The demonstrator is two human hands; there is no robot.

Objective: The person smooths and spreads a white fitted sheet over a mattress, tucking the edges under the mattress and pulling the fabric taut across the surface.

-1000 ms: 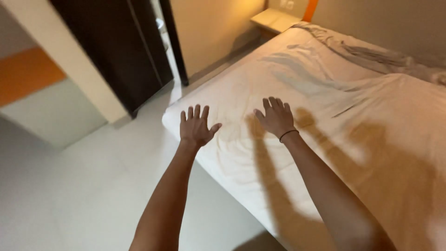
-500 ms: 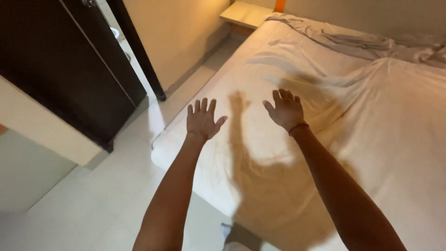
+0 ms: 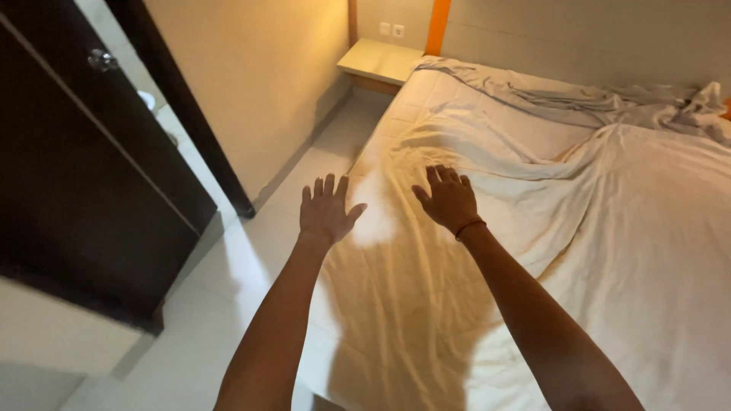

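Fingers [image 3: 329, 188] of the left hand [image 3: 326, 215] are spread wide, palm turned down, holding nothing; the fingers of the right hand [image 3: 451, 201] are likewise spread and empty, a thin band [image 3: 470, 226] at the wrist. Both hands hang in the air above the near left part of the bed [image 3: 426, 304], the left one over its edge, with their shadows falling on the cloth below; whether any fingertip touches the cloth cannot be told, though they appear clear of it. Directly beneath and ahead of the fingers lies the white sheet [image 3: 533, 198], which covers the mattress but is not flat: creases run away from the right fingers toward the far side, and a long fold crosses beyond them. Well beyond the fingertips, along the headboard end, a grey blanket [image 3: 594, 99] lies bunched and crumpled. By judgement, the bed-making stands at an early stage: the sheet is laid on, yet the smoothing is not done and the blanket is neither spread nor straightened. No pillow shows in view. Beyond the left fingers, a small bedside shelf [image 3: 381, 61] stands against the wall; to the left of them, a dark door [image 3: 91, 175] and pale tiled floor [image 3: 251, 251].
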